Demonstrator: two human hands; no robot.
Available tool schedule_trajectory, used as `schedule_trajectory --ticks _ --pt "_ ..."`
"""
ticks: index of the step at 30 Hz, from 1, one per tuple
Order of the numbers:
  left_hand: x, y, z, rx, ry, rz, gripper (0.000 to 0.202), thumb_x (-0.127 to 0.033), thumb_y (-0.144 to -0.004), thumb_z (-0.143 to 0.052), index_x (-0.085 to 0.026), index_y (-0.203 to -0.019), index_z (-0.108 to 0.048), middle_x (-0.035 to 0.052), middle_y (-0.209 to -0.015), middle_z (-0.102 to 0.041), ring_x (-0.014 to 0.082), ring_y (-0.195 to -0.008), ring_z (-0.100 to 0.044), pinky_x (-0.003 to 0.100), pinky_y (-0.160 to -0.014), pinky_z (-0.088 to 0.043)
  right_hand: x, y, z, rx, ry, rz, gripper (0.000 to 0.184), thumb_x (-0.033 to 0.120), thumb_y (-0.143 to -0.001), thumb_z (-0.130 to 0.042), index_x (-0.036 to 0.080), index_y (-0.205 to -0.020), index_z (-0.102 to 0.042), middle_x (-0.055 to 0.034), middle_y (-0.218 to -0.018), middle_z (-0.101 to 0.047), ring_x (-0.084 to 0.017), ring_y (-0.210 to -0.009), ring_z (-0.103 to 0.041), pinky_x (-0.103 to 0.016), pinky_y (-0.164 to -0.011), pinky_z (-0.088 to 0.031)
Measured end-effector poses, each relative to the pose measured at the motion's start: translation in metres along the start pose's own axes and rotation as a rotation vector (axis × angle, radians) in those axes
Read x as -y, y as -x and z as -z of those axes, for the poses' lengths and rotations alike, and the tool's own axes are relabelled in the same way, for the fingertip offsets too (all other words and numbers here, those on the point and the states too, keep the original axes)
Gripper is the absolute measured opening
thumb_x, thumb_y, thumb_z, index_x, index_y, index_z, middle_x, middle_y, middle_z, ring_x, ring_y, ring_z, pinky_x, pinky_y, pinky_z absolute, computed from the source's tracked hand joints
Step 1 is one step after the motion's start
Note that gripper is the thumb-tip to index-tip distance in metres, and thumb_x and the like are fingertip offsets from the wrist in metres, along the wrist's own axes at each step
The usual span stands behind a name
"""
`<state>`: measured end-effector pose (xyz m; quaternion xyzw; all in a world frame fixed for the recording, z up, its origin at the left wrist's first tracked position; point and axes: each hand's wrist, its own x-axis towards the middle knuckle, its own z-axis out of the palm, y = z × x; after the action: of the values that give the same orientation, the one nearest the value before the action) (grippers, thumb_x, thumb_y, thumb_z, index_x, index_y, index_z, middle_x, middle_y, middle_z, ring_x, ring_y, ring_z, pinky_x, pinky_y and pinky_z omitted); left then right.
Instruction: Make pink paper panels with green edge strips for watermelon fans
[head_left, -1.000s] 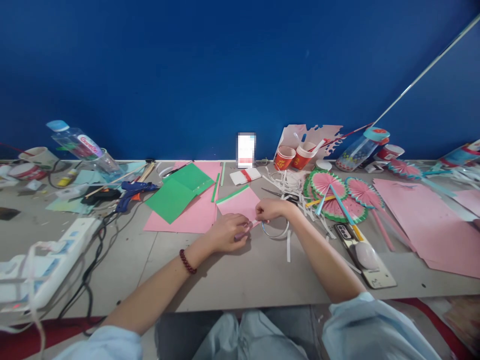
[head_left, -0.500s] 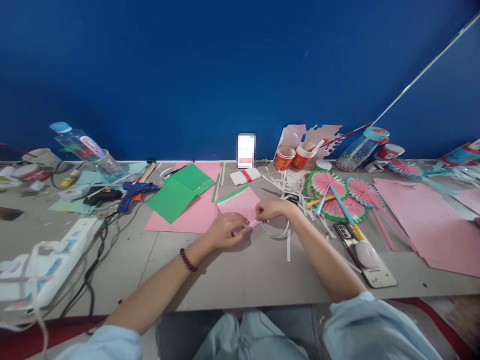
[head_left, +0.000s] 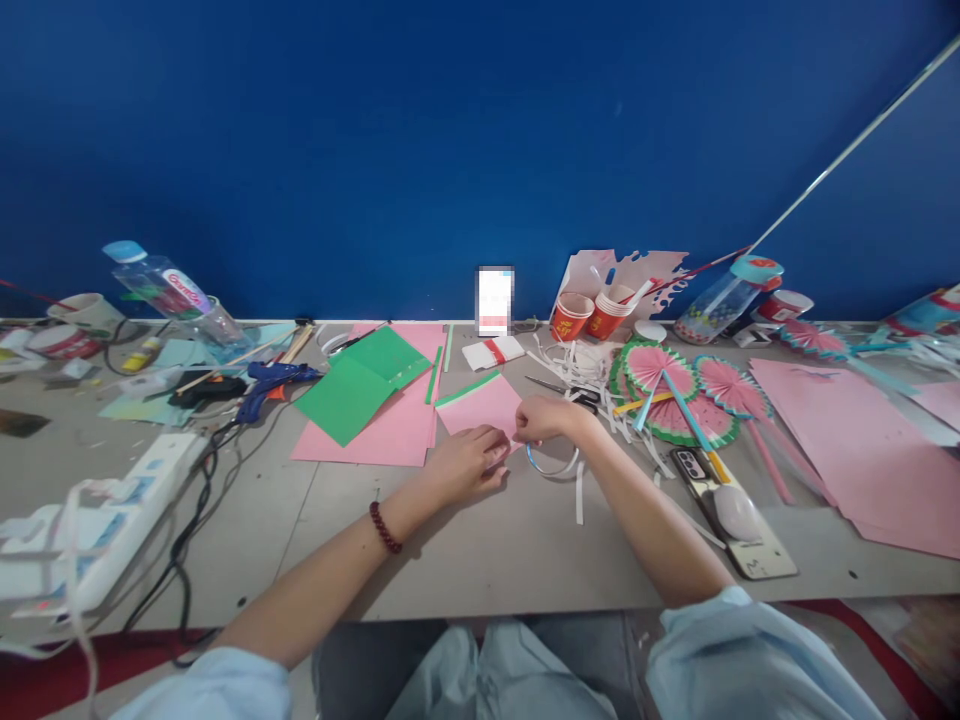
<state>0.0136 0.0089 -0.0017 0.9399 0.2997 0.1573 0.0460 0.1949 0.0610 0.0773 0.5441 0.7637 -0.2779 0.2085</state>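
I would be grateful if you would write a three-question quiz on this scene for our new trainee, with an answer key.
1. Which of the person's arms wears the beaded bracelet? A) the right; B) the left; C) both.
2. True or false: the blue glue gun lies to the right of the scissors.
3. Fill in the missing word: the small pink sheet by the left hand and the right hand has a ____ strip along its far edge.

Key:
1. B.
2. False; the blue glue gun lies well to the left of the scissors.
3. Green.
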Motion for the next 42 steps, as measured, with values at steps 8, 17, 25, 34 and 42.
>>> schedule_trajectory --ticks 8,17,25,34,42 --pt "-0.001 0.0 0.001 0.025 0.01 0.007 0.029 -0.029 -0.085 -0.054 -0.018 -0.111 -0.059 0.0097 -0.111 -0.061 0.0229 -0.106 -0.056 0.035 -0.088 -0.05 -0.004 0.001 0.002 -0.027 0.018 -0.022 0.022 0.034 -0.075 -0.06 0.017 -0.064 -0.067 -0.0049 -0.073 -0.072 -0.016 -0.073 -0.062 -0.023 -0.056 -0.037" --pt "-0.001 0.001 0.002 0.044 -0.006 0.008 0.031 -0.03 -0.085 -0.054 -0.017 -0.112 -0.059 0.0099 -0.113 -0.061 0.0236 -0.108 -0.056 0.035 -0.089 -0.05 -0.02 -0.007 0.0 0.03 -0.06 0.117 0.01 0.025 -0.074 -0.056 0.019 -0.073 -0.064 -0.0014 -0.074 -0.069 -0.013 -0.063 -0.056 -0.021 -0.052 -0.035" --pt "-0.001 0.0 0.002 0.026 0.011 0.0 0.032 -0.028 -0.083 -0.055 -0.017 -0.113 -0.059 0.011 -0.111 -0.061 0.0247 -0.105 -0.056 0.037 -0.086 -0.051 -0.015 -0.007 -0.001 -0.016 -0.007 0.051 0.013 0.023 -0.071 -0.057 0.02 -0.079 -0.067 -0.0022 -0.082 -0.071 -0.016 -0.073 -0.061 -0.022 -0.056 -0.038" --pt "-0.001 0.0 0.002 0.025 0.001 0.001 0.031 -0.027 -0.083 -0.053 -0.016 -0.112 -0.059 0.0101 -0.112 -0.061 0.0239 -0.105 -0.056 0.036 -0.087 -0.05 -0.012 -0.008 -0.003 -0.034 0.036 0.002 0.016 0.026 -0.072 -0.059 0.021 -0.082 -0.07 -0.0038 -0.088 -0.072 -0.017 -0.079 -0.063 -0.022 -0.062 -0.04" --pt "0.0 -0.001 0.0 0.0 0.01 0.0 0.03 -0.027 -0.083 -0.053 -0.019 -0.111 -0.058 0.0105 -0.111 -0.061 0.0243 -0.104 -0.057 0.038 -0.087 -0.048 -0.006 -0.003 -0.001 -0.045 0.072 -0.033 0.019 0.025 -0.072 -0.06 0.02 -0.088 -0.07 -0.0066 -0.098 -0.071 -0.02 -0.088 -0.064 -0.024 -0.06 -0.039"
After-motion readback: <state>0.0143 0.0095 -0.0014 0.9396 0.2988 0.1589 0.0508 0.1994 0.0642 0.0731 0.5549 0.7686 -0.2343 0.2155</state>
